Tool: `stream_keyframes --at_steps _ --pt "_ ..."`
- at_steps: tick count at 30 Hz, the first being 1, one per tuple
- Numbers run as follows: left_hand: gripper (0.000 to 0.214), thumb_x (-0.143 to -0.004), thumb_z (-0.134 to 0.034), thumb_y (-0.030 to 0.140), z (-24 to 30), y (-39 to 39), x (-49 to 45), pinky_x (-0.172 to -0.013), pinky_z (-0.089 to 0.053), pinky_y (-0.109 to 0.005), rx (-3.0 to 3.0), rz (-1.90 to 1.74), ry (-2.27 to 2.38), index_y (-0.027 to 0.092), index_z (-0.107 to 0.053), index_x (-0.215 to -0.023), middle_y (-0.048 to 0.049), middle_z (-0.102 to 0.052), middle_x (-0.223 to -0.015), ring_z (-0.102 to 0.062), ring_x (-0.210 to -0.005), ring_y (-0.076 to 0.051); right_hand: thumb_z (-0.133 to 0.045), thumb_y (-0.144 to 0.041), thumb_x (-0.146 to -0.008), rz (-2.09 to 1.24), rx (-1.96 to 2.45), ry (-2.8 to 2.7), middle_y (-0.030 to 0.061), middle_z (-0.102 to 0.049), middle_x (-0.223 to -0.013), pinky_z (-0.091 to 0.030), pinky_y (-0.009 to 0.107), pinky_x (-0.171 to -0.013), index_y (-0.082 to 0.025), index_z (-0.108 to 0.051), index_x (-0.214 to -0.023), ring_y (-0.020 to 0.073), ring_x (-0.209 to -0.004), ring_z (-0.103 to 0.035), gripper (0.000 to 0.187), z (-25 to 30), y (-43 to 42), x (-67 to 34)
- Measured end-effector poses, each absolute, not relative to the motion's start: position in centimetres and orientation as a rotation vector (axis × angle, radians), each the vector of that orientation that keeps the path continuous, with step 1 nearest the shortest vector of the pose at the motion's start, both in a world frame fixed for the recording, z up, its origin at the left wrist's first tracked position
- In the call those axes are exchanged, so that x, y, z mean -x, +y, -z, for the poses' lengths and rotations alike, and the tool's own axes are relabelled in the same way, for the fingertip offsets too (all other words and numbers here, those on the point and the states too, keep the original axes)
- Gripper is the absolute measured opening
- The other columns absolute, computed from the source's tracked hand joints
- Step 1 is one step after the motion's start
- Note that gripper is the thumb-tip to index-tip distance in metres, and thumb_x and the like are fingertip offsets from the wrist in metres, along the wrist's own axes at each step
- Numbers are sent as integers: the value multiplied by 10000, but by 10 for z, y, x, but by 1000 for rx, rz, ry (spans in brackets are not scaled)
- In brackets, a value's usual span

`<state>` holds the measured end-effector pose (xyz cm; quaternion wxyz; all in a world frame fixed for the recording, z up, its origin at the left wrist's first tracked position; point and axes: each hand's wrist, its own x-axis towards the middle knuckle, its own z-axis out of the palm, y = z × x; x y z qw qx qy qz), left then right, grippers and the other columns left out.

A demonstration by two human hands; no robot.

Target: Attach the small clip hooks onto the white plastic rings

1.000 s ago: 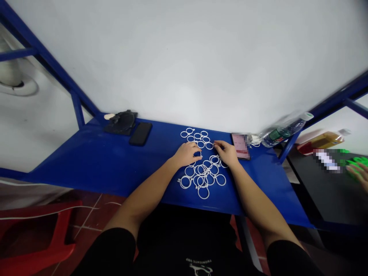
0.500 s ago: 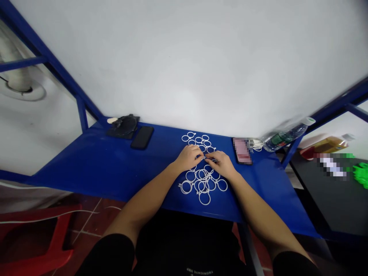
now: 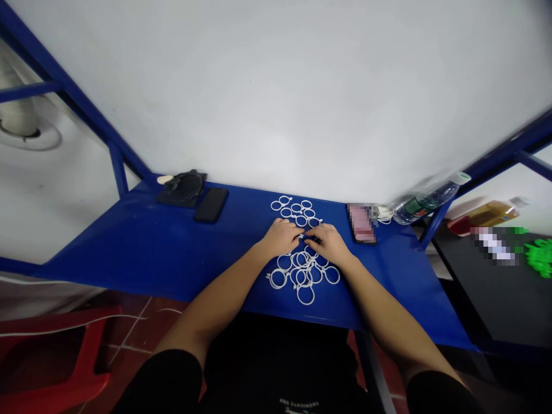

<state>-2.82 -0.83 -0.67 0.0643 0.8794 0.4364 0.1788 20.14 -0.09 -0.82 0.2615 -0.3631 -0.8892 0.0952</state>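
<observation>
My left hand (image 3: 282, 237) is closed in a pinch on a small white curtain ring (image 3: 301, 236), most of which the fingers hide. From the other side my right hand (image 3: 328, 244) meets it, thumb and forefinger curled at the same ring. Just beyond the hands lies a loose group of white rings (image 3: 286, 213), each with a small eyelet. Nearer to my body, a denser pile of similar rings (image 3: 305, 295) overlaps on the blue table (image 3: 172, 247).
A black phone (image 3: 211, 205) and a dark crumpled item (image 3: 185, 187) lie at the back left. At the back right are a second phone (image 3: 361, 224), a white cable (image 3: 383, 214) and a plastic bottle (image 3: 426, 204). A wall (image 3: 276, 103) rises behind the table.
The right thumb and forefinger have parted slightly, and both hands stay close together at the ring. The whole view has shifted a little; the lying rings look unchanged.
</observation>
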Motion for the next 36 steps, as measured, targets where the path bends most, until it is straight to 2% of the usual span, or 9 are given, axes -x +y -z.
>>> stream_keyframes --at_steps 4,8,12,16,22,26,30,36 --pt "171 -904 -636 193 9 -8 25 -867 -420 -387 -2618 -628 1299 226 -796 -953 -33 -751 -868 -653 -891 -216 -758 -270 -917 -258 999 -2414 57 -799 -949 -474 422 -885 -233 -759 -1046 247 -883 -710 133 6 -1 -200" --pt "155 -905 -635 180 6 -9 21 -856 -434 -377 -2547 -822 1251 221 -784 -888 -20 -767 -869 -665 -866 -197 -747 -289 -930 -259 991 -2393 52 -797 -927 -470 417 -878 -233 -761 -1032 241 -854 -702 117 5 -2 -199" --pt "166 -917 -630 192 2 -7 28 -862 -455 -384 -2509 -887 1256 232 -790 -927 -24 -770 -922 -669 -910 -208 -734 -295 -944 -257 975 -2393 48 -800 -940 -471 421 -885 -241 -760 -1048 243 -864 -702 120 7 -2 -200" --pt "236 -860 -710 217 0 -5 38 -903 -474 -387 -2512 -748 1245 272 -800 -1071 -36 -746 -1062 -660 -1007 -226 -737 -325 -946 -261 990 -2408 49 -804 -957 -470 419 -886 -247 -765 -1064 242 -883 -704 144 9 -1 -198" --pt "152 -918 -683 264 4 -7 34 -862 -461 -373 -2571 -602 1263 262 -815 -992 -35 -739 -953 -658 -957 -221 -741 -311 -941 -259 993 -2434 50 -799 -926 -470 415 -885 -243 -763 -1054 240 -873 -697 133 7 -3 -195" --pt "123 -912 -688 211 4 -6 29 -848 -465 -355 -2510 -749 1289 235 -808 -917 -21 -771 -892 -679 -905 -201 -744 -272 -930 -274 992 -2421 48 -795 -924 -475 422 -887 -236 -752 -1041 243 -861 -691 118 7 -3 -195" --pt "101 -923 -702 237 1 -8 24 -811 -508 -320 -2323 -989 1264 223 -803 -921 -12 -777 -837 -693 -808 -166 -685 -304 -974 -322 1007 -2283 56 -786 -911 -494 419 -880 -238 -746 -1060 234 -831 -687 124 6 -5 -194" --pt "218 -923 -687 229 3 -11 21 -813 -565 -298 -2207 -1123 1179 225 -770 -1125 -17 -807 -918 -731 -804 -150 -627 -326 -997 -328 1030 -2109 52 -762 -905 -528 411 -870 -262 -746 -1113 237 -866 -695 178 2 -11 -194"
